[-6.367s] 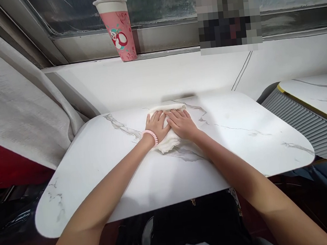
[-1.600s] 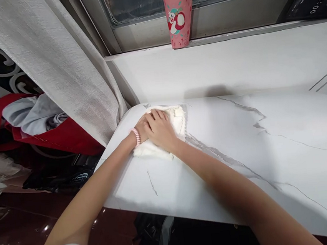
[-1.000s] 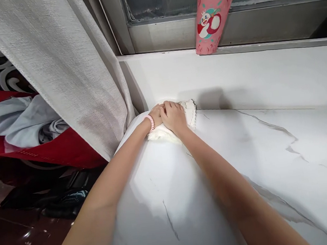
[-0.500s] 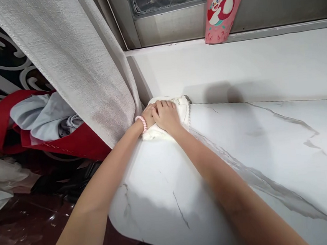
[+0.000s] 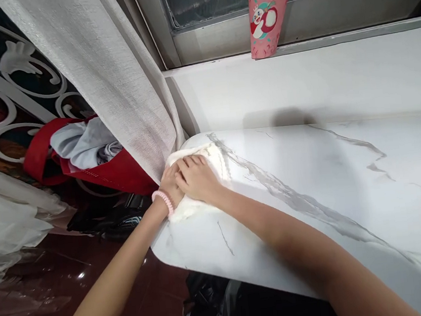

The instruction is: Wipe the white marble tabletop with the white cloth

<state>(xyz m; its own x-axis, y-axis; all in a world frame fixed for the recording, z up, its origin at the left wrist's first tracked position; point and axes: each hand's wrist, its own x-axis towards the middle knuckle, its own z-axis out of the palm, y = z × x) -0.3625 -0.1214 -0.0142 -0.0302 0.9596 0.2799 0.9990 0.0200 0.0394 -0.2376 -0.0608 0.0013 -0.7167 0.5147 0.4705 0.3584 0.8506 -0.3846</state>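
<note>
Squarish cream fabric cloth (image 5: 218,159) lies at the left end of the white, grey-veined tabletop (image 5: 315,167), beneath overlapping left hand (image 5: 170,185) and right hand (image 5: 197,178), flat and ungripping, apparently for even pressure

Off-wht cloth (image 5: 216,158), gry-veined wht tbl (image 5: 319,167)

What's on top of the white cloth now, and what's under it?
The left hand and right hand lie on the white cloth, the right partly overlapping the left. Under it is the marble-patterned tabletop; the patch beneath is covered and can't be seen.
</note>
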